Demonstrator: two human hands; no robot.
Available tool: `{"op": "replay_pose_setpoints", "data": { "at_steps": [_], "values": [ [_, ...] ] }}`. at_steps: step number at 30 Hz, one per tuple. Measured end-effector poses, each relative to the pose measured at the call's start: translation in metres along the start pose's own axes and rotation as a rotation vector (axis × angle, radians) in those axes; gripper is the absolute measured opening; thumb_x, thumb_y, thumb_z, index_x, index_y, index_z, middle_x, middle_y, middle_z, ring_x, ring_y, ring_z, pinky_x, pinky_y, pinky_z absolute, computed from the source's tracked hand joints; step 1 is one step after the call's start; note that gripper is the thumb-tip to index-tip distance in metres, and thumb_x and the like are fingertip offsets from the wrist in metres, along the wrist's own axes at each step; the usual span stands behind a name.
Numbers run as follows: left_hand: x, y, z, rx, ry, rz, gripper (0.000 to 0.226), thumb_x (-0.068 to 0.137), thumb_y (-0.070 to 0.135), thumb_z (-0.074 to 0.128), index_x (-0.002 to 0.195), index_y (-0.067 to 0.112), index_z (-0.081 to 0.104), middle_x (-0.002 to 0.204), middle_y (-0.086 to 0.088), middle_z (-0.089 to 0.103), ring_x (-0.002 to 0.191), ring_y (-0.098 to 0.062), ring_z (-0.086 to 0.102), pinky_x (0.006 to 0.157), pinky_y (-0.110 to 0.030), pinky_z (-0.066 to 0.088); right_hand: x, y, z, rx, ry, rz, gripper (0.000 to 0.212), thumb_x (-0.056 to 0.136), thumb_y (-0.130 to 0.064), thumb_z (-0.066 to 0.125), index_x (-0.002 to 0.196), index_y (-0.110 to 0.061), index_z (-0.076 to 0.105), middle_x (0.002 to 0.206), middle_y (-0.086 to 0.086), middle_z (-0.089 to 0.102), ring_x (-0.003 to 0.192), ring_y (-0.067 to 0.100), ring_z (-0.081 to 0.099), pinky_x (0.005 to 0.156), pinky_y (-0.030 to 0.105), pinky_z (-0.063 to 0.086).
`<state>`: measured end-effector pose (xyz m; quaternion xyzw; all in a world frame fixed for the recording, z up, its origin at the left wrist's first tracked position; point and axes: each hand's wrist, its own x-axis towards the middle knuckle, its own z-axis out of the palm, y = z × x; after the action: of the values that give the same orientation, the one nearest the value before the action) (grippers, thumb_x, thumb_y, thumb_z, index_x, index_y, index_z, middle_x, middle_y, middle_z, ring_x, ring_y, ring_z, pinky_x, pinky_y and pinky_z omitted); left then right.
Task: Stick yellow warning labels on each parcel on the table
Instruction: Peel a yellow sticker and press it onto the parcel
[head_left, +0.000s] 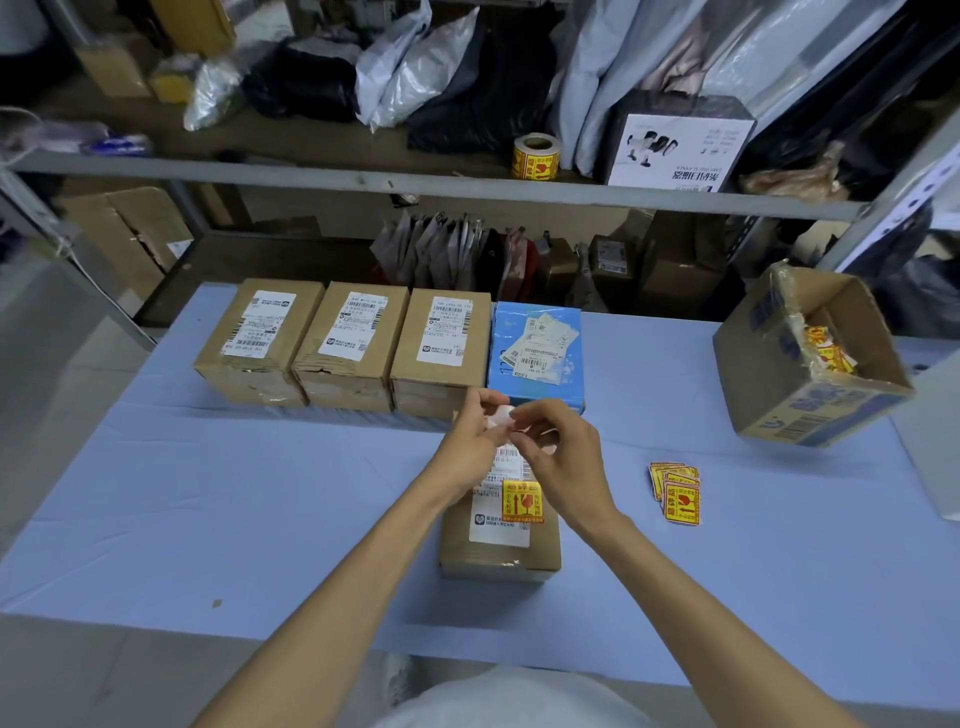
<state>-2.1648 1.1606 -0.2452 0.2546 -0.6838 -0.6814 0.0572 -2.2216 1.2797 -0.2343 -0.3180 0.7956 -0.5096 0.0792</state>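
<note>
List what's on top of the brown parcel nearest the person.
A white shipping label with a yellow warning label stuck over its right edge. The far end of the parcel is covered by the left hand and right hand, which pinch a pale scrap.

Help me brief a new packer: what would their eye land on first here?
The left hand and right hand meet mid-table, pinching a pale slip above a brown parcel bearing a yellow warning label. A stack of yellow labels lies to its right, and a row of four parcels without yellow labels lines the far edge.
</note>
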Motion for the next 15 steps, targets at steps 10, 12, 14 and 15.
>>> {"op": "replay_pose_setpoints", "data": {
  "at_steps": [10,12,14,15],
  "values": [
    [0.004,0.018,-0.001,-0.23,0.127,0.01,0.017,0.076,-0.001,0.075,0.087,0.008,0.065,0.08,-0.012,0.071,0.071,-0.023,0.071,0.07,-0.029,0.06,0.021,0.0,-0.018,-0.169,-0.057,-0.106,0.023,0.08,-0.013,0.075,0.102,-0.012,0.074,0.09,0.001,0.061,0.075,0.011,0.061,0.074,0.018,0.053],
    [0.004,0.019,0.001,-0.304,0.119,-0.006,0.014,0.078,-0.003,0.071,0.087,0.006,0.065,0.082,-0.014,0.073,0.07,-0.022,0.072,0.067,-0.026,0.059,0.024,0.002,-0.022,-0.197,-0.089,-0.137,0.021,0.081,-0.014,0.074,0.101,-0.009,0.074,0.089,0.003,0.063,0.075,0.013,0.063,0.074,0.022,0.055],
    [0.003,0.02,0.004,-0.338,0.13,-0.002,0.009,0.079,0.0,0.071,0.081,0.006,0.065,0.078,-0.009,0.074,0.069,-0.019,0.072,0.064,-0.022,0.057,0.025,0.004,-0.025,-0.227,-0.085,-0.19,0.016,0.083,-0.015,0.072,0.098,-0.008,0.075,0.085,0.005,0.065,0.073,0.016,0.065,0.07,0.026,0.056],
    [0.003,0.021,0.006,-0.332,0.144,0.01,0.008,0.08,0.003,0.072,0.079,0.008,0.066,0.076,-0.006,0.074,0.068,-0.018,0.072,0.062,-0.02,0.056,0.025,0.005,-0.026,-0.243,-0.072,-0.209,0.014,0.084,-0.014,0.072,0.096,-0.008,0.075,0.083,0.005,0.065,0.073,0.016,0.065,0.069,0.028,0.056]
  ]
}}
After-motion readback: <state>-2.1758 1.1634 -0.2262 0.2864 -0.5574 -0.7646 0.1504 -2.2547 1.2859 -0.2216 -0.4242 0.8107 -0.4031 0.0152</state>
